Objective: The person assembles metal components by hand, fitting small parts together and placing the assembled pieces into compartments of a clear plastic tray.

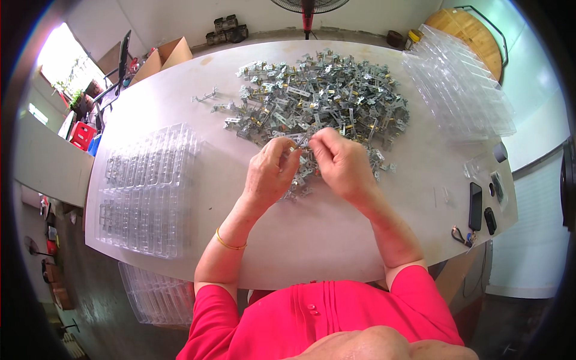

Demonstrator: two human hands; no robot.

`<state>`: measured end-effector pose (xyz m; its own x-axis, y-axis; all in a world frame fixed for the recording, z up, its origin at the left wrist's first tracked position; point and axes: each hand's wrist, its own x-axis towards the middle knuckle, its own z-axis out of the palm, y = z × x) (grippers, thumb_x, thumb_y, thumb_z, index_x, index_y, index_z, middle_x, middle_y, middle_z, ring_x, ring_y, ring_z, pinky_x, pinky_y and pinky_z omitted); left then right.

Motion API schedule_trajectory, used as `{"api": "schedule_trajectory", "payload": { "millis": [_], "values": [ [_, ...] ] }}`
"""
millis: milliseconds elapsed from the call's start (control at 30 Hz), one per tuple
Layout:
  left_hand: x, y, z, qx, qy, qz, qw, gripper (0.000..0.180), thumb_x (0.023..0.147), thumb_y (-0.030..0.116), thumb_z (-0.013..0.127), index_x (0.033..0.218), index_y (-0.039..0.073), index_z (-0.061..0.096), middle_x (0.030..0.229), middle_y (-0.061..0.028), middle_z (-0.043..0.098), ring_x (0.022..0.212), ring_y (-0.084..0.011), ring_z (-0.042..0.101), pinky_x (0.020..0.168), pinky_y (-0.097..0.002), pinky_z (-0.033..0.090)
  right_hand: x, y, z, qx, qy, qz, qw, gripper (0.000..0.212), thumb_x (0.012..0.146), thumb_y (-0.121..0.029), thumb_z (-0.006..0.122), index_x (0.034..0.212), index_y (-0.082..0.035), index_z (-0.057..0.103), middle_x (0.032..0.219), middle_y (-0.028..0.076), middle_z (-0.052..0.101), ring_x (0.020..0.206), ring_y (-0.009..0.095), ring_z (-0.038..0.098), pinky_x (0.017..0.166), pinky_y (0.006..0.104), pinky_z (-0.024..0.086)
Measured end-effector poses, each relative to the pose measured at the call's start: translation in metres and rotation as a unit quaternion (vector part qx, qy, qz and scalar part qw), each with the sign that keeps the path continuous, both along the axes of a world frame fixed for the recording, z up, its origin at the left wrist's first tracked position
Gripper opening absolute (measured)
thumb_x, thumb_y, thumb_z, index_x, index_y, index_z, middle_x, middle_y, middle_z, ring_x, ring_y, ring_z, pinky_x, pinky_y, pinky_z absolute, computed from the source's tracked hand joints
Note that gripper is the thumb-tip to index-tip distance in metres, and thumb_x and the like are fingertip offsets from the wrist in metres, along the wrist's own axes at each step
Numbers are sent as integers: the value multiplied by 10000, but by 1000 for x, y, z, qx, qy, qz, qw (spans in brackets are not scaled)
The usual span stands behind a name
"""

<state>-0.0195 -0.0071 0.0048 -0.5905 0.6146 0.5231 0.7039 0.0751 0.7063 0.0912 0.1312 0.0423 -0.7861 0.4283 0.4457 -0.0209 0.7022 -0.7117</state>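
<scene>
My left hand (271,170) is closed, thumb and forefinger pinching a small metal bracket (302,141) at the near edge of the heap. Close beside it, my right hand (343,162) is also closed, its fingertips pinched at the bracket's other end. Whether the right fingers grip the same piece or another small part is too small to tell. Beyond both hands spreads a large heap of small metal brackets (336,90), silvery with some brass-coloured bits. A few pieces lie under and between my wrists.
Clear plastic trays (180,198) holding metal parts lie on the table (252,258) at left. More clear trays (462,90) are stacked at far right. A phone (475,206), keys (470,238) and a small black object (490,221) lie near the right edge. A fan (308,18) stands behind.
</scene>
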Motion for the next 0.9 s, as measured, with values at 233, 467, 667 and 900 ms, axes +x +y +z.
{"api": "schedule_trajectory", "payload": {
  "millis": [233, 467, 667, 900],
  "values": [
    [-2, 2, -7, 21, 39, 17, 999, 174, 905, 78, 698, 1043, 19, 610, 819, -109, 641, 632, -212, 631, 590, -331, 515, -3, 0, 0, 15, 9, 29, 999, 119, 961, -169, 627, 911, -65, 599, 749, 163, 645, 688, 397, 637, 583, 457, 480],
    [-3, 0, 7, 19, -154, -53, 987, 145, 975, 128, 652, 1025, -5, 626, 827, -46, 650, 684, -96, 600, 605, -271, 502, -2, 18, 6, -51, 70, -8, 996, 57, 956, -128, 667, 983, -79, 657, 811, 122, 675, 696, 263, 673, 577, 369, 500],
    [10, -20, 35, -23, -333, -187, 924, 225, 1022, 207, 605, 1079, -5, 657, 843, -2, 632, 747, -67, 588, 667, -241, 502, -3, 13, 10, -220, 115, 102, 963, 65, 997, -98, 643, 1039, -64, 679, 904, -1, 694, 784, 60, 611, 653, 231, 506],
    [24, -21, 24, 36, -118, -88, 988, 240, 918, 177, 707, 1094, 28, 641, 918, -85, 683, 847, -186, 668, 767, -354, 526, 10, 11, 13, -218, 82, 110, 966, 96, 1032, -92, 584, 1054, -26, 650, 981, 30, 693, 762, 69, 620, 684, 226, 522]
  ]
}}
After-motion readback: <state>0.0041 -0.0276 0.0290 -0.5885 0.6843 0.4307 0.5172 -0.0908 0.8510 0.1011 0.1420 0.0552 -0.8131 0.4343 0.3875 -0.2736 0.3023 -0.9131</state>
